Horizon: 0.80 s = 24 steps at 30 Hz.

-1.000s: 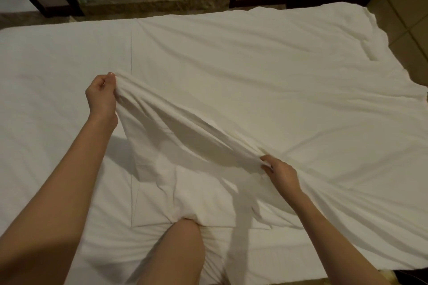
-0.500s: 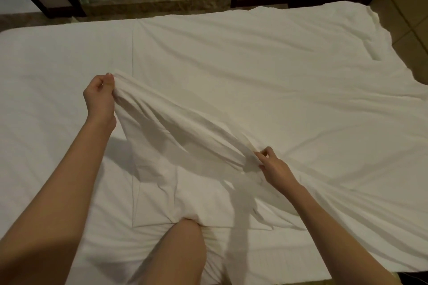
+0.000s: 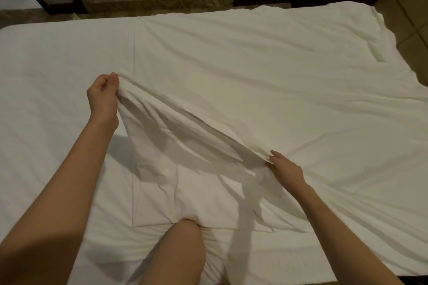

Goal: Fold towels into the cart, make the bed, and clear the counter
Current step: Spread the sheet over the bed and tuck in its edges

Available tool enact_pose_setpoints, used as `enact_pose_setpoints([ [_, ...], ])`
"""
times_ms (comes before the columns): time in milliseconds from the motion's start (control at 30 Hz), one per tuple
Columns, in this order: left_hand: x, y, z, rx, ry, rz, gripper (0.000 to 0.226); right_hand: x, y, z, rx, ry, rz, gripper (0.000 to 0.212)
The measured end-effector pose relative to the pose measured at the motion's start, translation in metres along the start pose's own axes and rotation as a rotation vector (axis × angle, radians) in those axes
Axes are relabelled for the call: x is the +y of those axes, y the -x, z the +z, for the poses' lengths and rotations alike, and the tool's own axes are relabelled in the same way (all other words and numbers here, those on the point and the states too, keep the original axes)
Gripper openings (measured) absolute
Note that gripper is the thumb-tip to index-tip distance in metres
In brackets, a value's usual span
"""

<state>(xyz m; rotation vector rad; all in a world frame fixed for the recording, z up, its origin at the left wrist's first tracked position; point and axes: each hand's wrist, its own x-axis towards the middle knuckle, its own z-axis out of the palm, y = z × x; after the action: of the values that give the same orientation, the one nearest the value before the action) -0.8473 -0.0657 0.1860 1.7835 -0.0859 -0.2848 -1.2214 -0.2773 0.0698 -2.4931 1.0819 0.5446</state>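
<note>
Left hand (image 3: 103, 95) and right hand (image 3: 286, 168) each pinch the raised fold of a plain white cotton sheet (image 3: 266, 81) spread over the white mattress (image 3: 46, 65); no legible writing.

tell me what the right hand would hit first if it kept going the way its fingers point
The right hand points up-left along the lifted edge of the white sheet it pinches, so it would likely push into that raised fold first. Further along the same line is the left hand; depth is unclear.
</note>
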Motion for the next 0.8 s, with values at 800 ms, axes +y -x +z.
enact_pose_setpoints([
  [800, 0.127, -0.019, -0.024, 0.320, 0.275, -0.026, 0.030, 0.004, -0.039, -0.224, 0.210, -0.366, -0.194, 0.037],
])
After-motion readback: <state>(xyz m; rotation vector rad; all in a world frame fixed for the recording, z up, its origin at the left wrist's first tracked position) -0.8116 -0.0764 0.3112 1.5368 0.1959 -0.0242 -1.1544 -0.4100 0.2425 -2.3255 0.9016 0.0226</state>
